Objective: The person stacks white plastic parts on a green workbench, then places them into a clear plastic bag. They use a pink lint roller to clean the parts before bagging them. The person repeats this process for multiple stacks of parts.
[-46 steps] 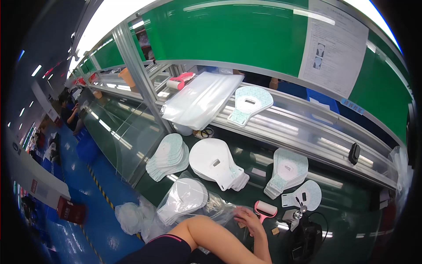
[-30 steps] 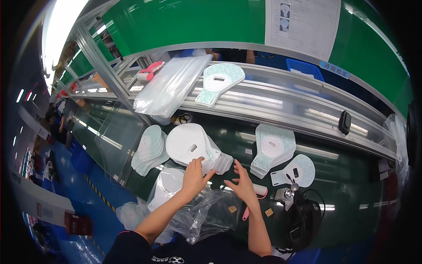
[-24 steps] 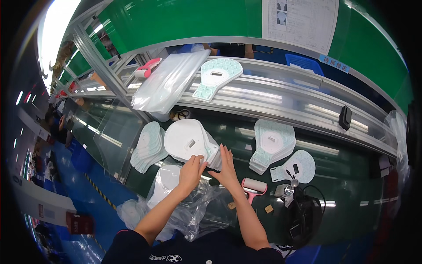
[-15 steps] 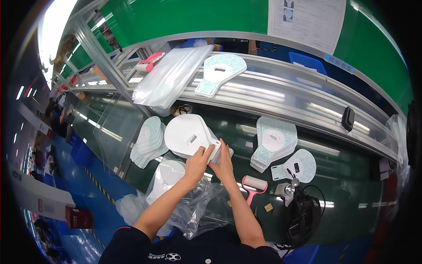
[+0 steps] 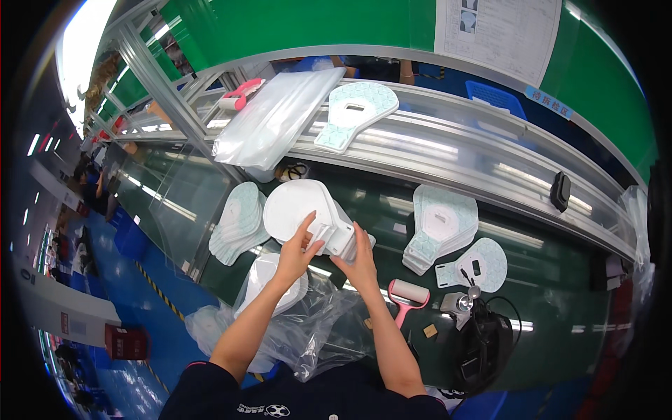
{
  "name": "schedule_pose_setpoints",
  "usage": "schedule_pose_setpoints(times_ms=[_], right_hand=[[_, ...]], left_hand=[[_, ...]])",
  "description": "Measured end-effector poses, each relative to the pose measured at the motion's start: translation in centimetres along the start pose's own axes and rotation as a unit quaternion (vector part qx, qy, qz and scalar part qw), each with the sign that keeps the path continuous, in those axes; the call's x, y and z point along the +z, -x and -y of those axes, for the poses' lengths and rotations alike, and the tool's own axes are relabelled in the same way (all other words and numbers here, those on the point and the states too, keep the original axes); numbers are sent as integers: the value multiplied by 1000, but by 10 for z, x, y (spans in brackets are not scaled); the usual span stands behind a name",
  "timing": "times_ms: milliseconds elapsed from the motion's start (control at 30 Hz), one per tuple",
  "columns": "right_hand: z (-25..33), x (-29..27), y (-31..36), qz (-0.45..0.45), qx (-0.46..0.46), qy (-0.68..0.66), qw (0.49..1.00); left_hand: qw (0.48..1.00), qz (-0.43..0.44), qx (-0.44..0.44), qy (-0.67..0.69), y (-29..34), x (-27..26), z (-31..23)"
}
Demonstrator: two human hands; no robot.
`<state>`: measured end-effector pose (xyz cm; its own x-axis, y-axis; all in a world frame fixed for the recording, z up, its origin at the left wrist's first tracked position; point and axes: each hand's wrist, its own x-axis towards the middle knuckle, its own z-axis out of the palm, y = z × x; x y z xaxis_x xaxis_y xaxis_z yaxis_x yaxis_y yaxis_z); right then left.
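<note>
We've got a stack of smooth white paddle-shaped panels [image 5: 290,204] on the glossy dark-green worktop [image 5: 553,301]. At its narrow end: left hand [image 5: 295,257] on top, right hand [image 5: 358,266] alongside; can't tell if either grips. Dark-lettered blue label [image 5: 548,102] near the green board [image 5: 350,28].

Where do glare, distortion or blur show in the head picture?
Head view: light streaks reflect off the green table; the creased clear bag glints; the lower edge of the green panel bows; the picture's corners go black; left hand and right hand look reasonably sharp.
</note>
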<state>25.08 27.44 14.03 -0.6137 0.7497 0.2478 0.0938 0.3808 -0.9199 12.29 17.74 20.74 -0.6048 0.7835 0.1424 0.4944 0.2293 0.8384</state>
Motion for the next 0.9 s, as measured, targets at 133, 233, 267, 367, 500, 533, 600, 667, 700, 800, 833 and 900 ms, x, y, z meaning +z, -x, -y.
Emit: schedule_pose_setpoints(times_ms=[133, 233, 267, 367, 500, 533, 600, 667, 700, 800, 833, 900], right_hand=[[0, 0, 0, -2, 1, -8, 1000], [-6, -1, 1, -6, -16, 4, 1000], [-5, 0, 1, -3, -17, 3, 1000], [-4, 0, 2, 1, -20, 8, 1000], [-5, 0, 4, 6, -21, 25, 999], [-5, 0, 4, 11, -20, 26, 999], [-10, 0, 3, 18, -11, 16, 1000], [-16, 3, 3, 13, -13, 20, 1000], [-18, 5, 4, 5, -20, 29, 999], [-19, 7, 4, -6, -25, 32, 999], [-18, 7, 5, -7, -24, 29, 999], [-15, 8, 5, -11, -21, 28, 999]], left_hand=[[989, -117, 27, -88, -6, -4, 13], [927, -168, 212, -260, -10, 1, -1], [921, -157, 228, -273, -10, 2, -2], [959, -18, 210, -188, -11, 14, 6], [950, 5, 208, -231, -14, 21, -3], [951, 19, 200, -235, -15, 19, -4], [948, 32, 203, -244, -14, 16, -5], [942, 38, 218, -253, -15, 16, -7], [938, 37, 231, -257, -15, 18, -9], [950, 38, 194, -243, -18, 22, -7], [957, 39, 169, -234, -19, 23, -4], [933, 24, 201, -299, -19, 26, -1]])
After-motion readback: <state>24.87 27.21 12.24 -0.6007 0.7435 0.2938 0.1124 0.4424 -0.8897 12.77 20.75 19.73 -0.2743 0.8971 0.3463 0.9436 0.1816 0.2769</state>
